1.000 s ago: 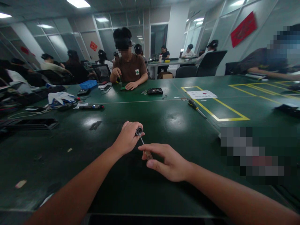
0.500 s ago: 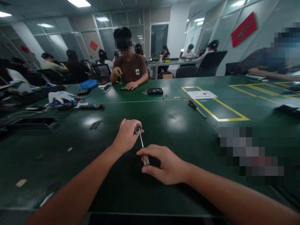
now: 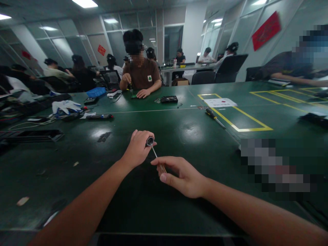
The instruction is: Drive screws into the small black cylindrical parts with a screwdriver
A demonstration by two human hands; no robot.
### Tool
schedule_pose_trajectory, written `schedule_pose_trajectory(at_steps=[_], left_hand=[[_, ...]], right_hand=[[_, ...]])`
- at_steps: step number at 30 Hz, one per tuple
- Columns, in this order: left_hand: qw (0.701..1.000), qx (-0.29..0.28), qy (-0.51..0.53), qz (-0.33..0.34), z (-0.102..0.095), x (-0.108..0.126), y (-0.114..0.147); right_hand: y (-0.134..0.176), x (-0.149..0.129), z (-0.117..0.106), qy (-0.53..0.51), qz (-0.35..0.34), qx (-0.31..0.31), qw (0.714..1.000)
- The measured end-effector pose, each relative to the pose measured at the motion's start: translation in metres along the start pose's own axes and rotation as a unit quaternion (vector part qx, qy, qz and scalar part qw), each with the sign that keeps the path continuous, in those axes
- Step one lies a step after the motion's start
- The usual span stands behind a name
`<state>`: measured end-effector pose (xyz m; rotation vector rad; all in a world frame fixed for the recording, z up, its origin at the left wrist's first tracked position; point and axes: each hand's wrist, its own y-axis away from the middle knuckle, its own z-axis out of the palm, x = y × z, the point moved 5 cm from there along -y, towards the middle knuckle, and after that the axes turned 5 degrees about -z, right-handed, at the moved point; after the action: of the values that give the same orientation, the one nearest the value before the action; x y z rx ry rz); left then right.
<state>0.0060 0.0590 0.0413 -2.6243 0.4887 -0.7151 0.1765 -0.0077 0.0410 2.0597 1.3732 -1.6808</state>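
My left hand (image 3: pixel 138 147) is closed around a small dark round part (image 3: pixel 150 140) with a grey rim, its open end turned towards me. What lies behind that rim is hidden by the fingers. My right hand (image 3: pixel 180 176) grips the handle of a screwdriver (image 3: pixel 162 168) between thumb and fingers. The screwdriver's thin metal shaft runs up and to the left, and its tip is inside the opening of the round part. Both hands are above the green table (image 3: pixel 128 205).
A second screwdriver (image 3: pixel 215 118), yellow and black, lies right of centre near a white sheet (image 3: pixel 220 103). At left are white gloves (image 3: pixel 66 107), a pen-like black tool (image 3: pixel 99 117) and a blue tray (image 3: pixel 96 92). A co-worker (image 3: pixel 142 73) sits opposite, near a black device (image 3: pixel 169 99).
My right hand has shifted slightly up and turned, with its fingers closer about the screwdriver handle, which now slants more to the right. My left hand has stayed nearly still.
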Motion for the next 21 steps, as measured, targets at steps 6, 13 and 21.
schedule_pose_trajectory(at_steps=[6, 13, 21], left_hand=[[1.000, -0.001, 0.001, 0.000, 0.000, -0.001, 0.000], [1.000, -0.008, -0.002, -0.003, 0.001, -0.001, 0.001], [0.997, -0.080, -0.005, -0.006, 0.009, 0.006, 0.003]], right_hand=[[0.001, 0.008, 0.001, -0.111, 0.049, 0.000, 0.993], [0.001, 0.011, -0.003, -0.190, 0.065, 0.064, 0.978], [0.000, 0.018, -0.021, -0.058, 0.069, 0.183, 0.979]])
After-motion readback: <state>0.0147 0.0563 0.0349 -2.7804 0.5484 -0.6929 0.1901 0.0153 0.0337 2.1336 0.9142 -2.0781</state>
